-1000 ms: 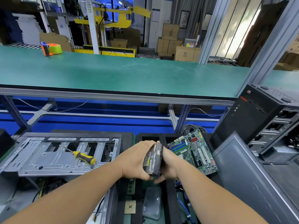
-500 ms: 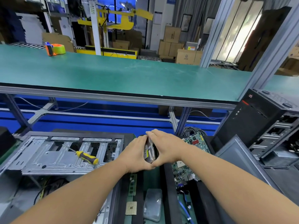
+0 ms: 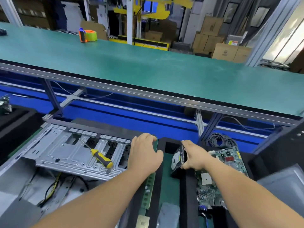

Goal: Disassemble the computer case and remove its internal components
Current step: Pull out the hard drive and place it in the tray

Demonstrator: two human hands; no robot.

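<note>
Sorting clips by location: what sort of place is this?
Probably a factory or warehouse teardown line: a long green-topped workbench, stacked cardboard boxes behind it, and an opened computer case beside a loose circuit board.

Right hand (image 3: 195,157) grips hard drive (image 3: 178,157) on edge; left hand (image 3: 144,153) rests on tray rim (image 3: 157,176).

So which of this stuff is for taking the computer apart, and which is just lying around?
For the job:
- hard drive, held on edge in the right hand
- left hand, resting on the black tray
- open metal case
- screwdriver lying on the case
- motherboard
- memory stick

Just lying about:
- tape dispenser on the green bench
- cable coil
- cardboard boxes
</note>
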